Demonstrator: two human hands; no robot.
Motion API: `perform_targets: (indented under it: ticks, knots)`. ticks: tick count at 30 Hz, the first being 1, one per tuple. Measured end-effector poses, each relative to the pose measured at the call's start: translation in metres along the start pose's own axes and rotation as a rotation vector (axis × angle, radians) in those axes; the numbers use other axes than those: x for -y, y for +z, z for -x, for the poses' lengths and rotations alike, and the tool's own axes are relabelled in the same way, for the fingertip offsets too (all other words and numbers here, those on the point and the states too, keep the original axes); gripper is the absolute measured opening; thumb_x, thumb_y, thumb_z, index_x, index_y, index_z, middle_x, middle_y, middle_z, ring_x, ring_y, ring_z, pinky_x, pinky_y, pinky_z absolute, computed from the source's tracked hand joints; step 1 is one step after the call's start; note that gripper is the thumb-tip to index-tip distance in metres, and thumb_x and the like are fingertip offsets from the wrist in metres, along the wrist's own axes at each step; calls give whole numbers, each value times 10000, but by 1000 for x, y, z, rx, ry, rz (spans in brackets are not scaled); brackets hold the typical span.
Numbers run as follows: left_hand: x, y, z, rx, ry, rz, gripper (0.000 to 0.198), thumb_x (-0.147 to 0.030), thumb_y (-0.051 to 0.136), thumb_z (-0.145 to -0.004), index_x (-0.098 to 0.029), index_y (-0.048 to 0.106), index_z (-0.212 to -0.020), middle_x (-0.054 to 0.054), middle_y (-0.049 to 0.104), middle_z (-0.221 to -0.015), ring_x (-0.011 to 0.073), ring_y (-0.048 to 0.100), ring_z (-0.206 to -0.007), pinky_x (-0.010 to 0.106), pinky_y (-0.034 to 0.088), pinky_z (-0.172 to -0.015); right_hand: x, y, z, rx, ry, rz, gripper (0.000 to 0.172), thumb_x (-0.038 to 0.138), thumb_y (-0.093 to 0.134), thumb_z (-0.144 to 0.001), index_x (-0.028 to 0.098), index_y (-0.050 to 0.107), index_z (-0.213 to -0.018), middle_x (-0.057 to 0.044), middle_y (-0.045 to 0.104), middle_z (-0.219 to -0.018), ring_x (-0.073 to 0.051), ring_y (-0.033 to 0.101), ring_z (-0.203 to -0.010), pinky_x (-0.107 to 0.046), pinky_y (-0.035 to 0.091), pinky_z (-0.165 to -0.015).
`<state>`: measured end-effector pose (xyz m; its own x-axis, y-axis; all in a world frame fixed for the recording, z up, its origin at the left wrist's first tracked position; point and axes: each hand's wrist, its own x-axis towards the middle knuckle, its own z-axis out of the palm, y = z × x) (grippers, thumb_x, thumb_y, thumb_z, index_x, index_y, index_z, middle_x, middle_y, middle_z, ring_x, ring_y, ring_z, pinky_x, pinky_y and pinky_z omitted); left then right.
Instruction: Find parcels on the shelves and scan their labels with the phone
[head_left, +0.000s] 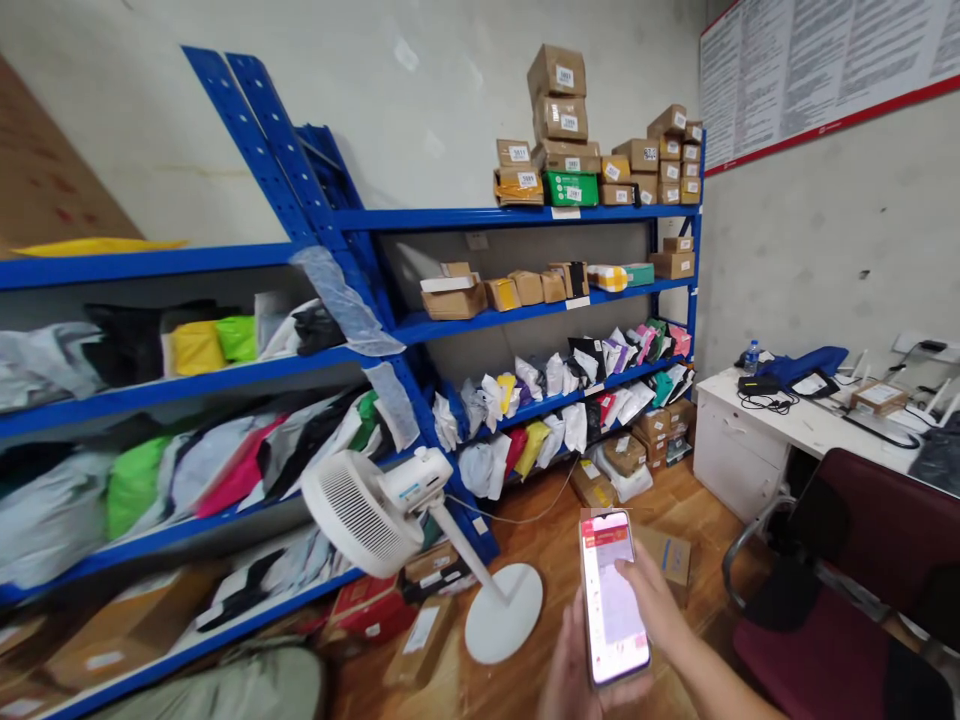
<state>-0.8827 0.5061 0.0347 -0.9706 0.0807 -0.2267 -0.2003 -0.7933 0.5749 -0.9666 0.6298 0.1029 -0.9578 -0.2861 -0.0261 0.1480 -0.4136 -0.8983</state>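
One phone (611, 610), left hand (568, 655) clamped around lower left edge, seemingly steadying it for viewing; right hand (658, 605) over right edge, digit reaching inward, cannot tell whether gripping.

Shelving (450, 218) lines the wall (450, 120), with boxes (561, 118) on its upper tiers at centre and bagged parcels (574, 428) beneath. Before it, on the floor (559, 550), stands a fan (367, 510), left of the phone (615, 600), which lies between the left hand (571, 665) and right hand (654, 605). Rightward, a chair (810, 640) stands before the worktop (724, 385).
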Motion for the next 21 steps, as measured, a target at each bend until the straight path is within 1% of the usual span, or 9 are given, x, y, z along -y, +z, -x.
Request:
perform_targets:
  ticks: [3,5,7,9,11,13,14,18,21]
  knots:
    - [1,20,4,-61,-8,-30,702,-536,502,-931,-424,186,-1548,32,309,-1614,347,473,-1357,477,565,-911,7,-6,1,35,-15,37,301,356,693,-706,211,712,-970,-8,756,-814,-231,658,-749,-331,477,-690]
    - [1,35,7,-82,17,-27,767,-604,519,-894,-427,171,-1554,63,357,-1593,380,511,-1306,494,602,-787,13,-10,2,62,-5,52,279,323,687,-678,212,724,-931,2,741,-760,-222,641,-697,-320,464,-642]
    - [1,49,11,-101,44,-31,808,-612,542,-879,-424,146,-1558,88,402,-1566,383,553,-1247,469,616,-698,18,-13,5,89,9,60,229,286,675,-643,217,728,-855,13,727,-724,-214,626,-677,-309,459,-623]
    - [-1,61,15,-111,51,-47,809,-586,553,-886,-400,152,-1564,111,441,-1537,369,587,-1195,433,619,-678,22,-16,9,110,26,65,211,248,663,-610,223,726,-810,23,723,-708,-210,619,-675,-303,461,-625]
    - [-3,70,18,-95,48,-66,800,-570,546,-898,-375,156,-1569,128,464,-1517,364,601,-1170,423,622,-678,24,-18,13,113,43,70,279,216,658,-578,230,729,-847,30,739,-741,-211,623,-697,-302,468,-646]
    - [-2,72,20,-79,49,-82,802,-577,541,-898,-371,155,-1570,132,463,-1516,369,599,-1167,431,624,-675,23,-20,16,97,53,76,363,198,666,-549,236,725,-906,34,753,-788,-209,625,-713,-300,472,-662]
    - [0,72,19,-74,48,-87,810,-587,547,-889,-374,161,-1569,129,454,-1524,372,596,-1169,438,625,-677,21,-21,17,85,57,79,367,202,669,-549,235,722,-910,33,752,-789,-207,622,-704,-300,472,-659]
    - [8,64,15,-89,48,-100,845,-639,588,-836,-370,241,-1557,111,405,-1558,393,563,-1204,485,623,-716,16,-21,17,46,61,89,213,259,629,-621,221,704,-817,25,724,-715,-200,599,-646,-306,468,-636]
    - [11,61,14,-70,61,-123,833,-673,586,-817,-359,308,-1536,118,410,-1552,427,527,-1245,506,624,-689,14,-19,18,23,41,95,220,265,616,-645,218,704,-841,11,737,-755,-214,618,-693,-321,482,-670]
